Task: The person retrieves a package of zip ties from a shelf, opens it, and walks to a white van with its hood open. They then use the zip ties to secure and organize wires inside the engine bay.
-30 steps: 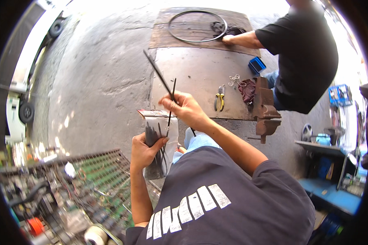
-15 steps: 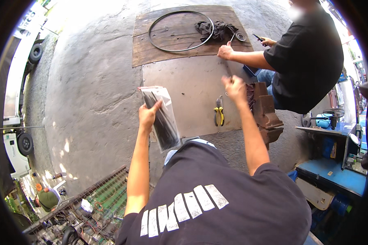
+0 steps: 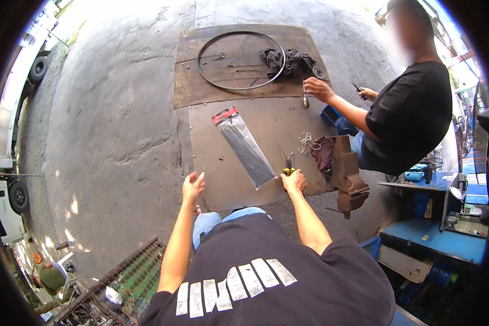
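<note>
My right hand (image 3: 294,181) is closed around pliers (image 3: 289,170) with yellow and black grips, low over the metal-topped table (image 3: 206,146). A thin dark strip (image 3: 282,152) sticks up beside the pliers; whether my hand holds it too I cannot make out. My left hand (image 3: 192,188) hovers at the table's near left edge, fingers loosely apart and nothing visible in them. Between the hands, slightly farther off, lies a clear bag of black cable ties (image 3: 245,148) with a red header, slanting across the metal.
A rusty vise (image 3: 349,174) stands at the table's right edge, beside a dark red rag (image 3: 324,154) and white string (image 3: 306,142). On the wooden part beyond lie a black hoop (image 3: 200,61), dark cloth (image 3: 289,63) and a screwdriver (image 3: 305,100). A co-worker (image 3: 407,119) sits at right.
The cable tie bag has left my left hand and lies on the table. My right hand has come down and grasped the pliers. The co-worker's head has come into view.
</note>
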A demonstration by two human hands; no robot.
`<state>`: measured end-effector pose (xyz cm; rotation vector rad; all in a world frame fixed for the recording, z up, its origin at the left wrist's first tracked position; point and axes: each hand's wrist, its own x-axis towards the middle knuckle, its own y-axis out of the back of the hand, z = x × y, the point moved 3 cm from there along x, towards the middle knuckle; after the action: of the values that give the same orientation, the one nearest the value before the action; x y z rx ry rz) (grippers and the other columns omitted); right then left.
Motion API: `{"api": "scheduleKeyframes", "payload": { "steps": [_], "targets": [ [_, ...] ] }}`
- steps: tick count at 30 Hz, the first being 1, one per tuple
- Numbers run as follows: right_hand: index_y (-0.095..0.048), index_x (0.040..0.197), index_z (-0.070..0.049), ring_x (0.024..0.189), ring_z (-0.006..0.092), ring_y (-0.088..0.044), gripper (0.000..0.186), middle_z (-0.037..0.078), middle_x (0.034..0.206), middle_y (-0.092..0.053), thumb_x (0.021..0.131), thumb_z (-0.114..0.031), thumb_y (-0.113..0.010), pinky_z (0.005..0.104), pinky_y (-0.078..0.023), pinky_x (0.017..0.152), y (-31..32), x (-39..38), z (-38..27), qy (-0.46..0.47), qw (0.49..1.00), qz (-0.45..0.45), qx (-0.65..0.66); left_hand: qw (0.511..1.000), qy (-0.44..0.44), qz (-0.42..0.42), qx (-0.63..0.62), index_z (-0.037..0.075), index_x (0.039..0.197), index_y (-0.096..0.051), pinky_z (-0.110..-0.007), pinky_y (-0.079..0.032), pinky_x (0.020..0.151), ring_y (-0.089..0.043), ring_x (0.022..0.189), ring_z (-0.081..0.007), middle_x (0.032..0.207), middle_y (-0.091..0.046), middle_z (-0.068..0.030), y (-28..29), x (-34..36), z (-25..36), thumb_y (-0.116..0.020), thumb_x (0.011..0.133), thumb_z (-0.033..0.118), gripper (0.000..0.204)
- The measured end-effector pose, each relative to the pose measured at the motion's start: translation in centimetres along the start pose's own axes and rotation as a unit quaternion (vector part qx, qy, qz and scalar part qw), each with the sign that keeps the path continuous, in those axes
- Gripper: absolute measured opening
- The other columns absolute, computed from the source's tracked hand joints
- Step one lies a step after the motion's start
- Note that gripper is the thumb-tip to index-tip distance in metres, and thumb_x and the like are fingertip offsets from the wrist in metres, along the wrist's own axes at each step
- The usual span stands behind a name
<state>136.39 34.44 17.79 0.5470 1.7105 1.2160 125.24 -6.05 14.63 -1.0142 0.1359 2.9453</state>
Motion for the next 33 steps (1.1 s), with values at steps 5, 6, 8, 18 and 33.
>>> {"api": "scheduleKeyframes", "payload": {
  "steps": [5,6,8,18,33],
  "targets": [
    [-0.062,0.113,0.001,0.103,0.0376,-0.069,0.064,0.023,0.107,-0.071,0.071,-0.044,-0.078,0.0460,-0.055,0.090,1.0,-1.8,-1.5,-0.018,0.999,0.043,0.009,0.989,0.117,0.048,-0.082,-0.002,0.128,-0.053,-0.023,-0.051,0.057,-0.066,0.073,-0.0114,0.102,-0.066,-0.0092,11.4,-3.6,-8.1,-0.074,0.092,0.021,0.048],
    [-0.062,0.113,0.002,0.102,0.0380,-0.070,0.065,0.023,0.107,-0.071,0.071,-0.046,-0.077,0.0467,-0.055,0.090,1.2,-2.8,-2.3,-0.031,0.997,0.068,0.019,0.986,0.117,0.052,-0.106,-0.001,0.127,-0.053,-0.024,-0.051,0.057,-0.065,0.071,-0.0115,0.098,-0.067,-0.0073,13.8,-4.3,-9.3,-0.073,0.093,0.021,0.045],
    [-0.065,0.107,0.003,0.098,0.0402,-0.070,0.061,0.026,0.102,-0.071,0.072,-0.046,-0.073,0.0479,-0.054,0.087,1.6,-5.1,-4.3,-0.028,0.992,0.101,0.063,0.983,0.134,0.084,-0.095,0.002,0.125,-0.055,-0.025,-0.051,0.059,-0.067,0.074,-0.0126,0.099,-0.068,-0.0059,18.7,-4.9,-11.4,-0.070,0.095,0.025,0.041],
    [-0.075,0.092,0.000,0.083,0.0289,-0.069,0.051,0.018,0.087,-0.073,0.084,-0.049,-0.061,0.0385,-0.051,0.077,-8.3,-17.7,-25.8,0.147,0.949,-0.178,0.216,0.976,0.108,0.140,-0.125,0.006,0.117,-0.060,-0.022,-0.051,0.057,-0.066,0.072,-0.0115,0.099,-0.070,-0.0052,42.1,-0.6,-11.7,-0.069,0.095,0.026,0.031],
    [-0.071,0.092,-0.007,0.066,0.0211,-0.063,0.024,0.007,0.082,-0.069,0.087,-0.027,-0.059,0.0369,-0.049,0.058,-30.1,-19.4,-50.3,0.369,0.810,-0.453,-0.043,0.897,-0.007,0.308,-0.318,0.007,0.106,-0.065,-0.027,-0.054,0.066,-0.066,0.074,-0.0128,0.093,-0.069,-0.0042,67.7,6.8,-8.9,-0.068,0.095,0.024,0.021]
  ]
}}
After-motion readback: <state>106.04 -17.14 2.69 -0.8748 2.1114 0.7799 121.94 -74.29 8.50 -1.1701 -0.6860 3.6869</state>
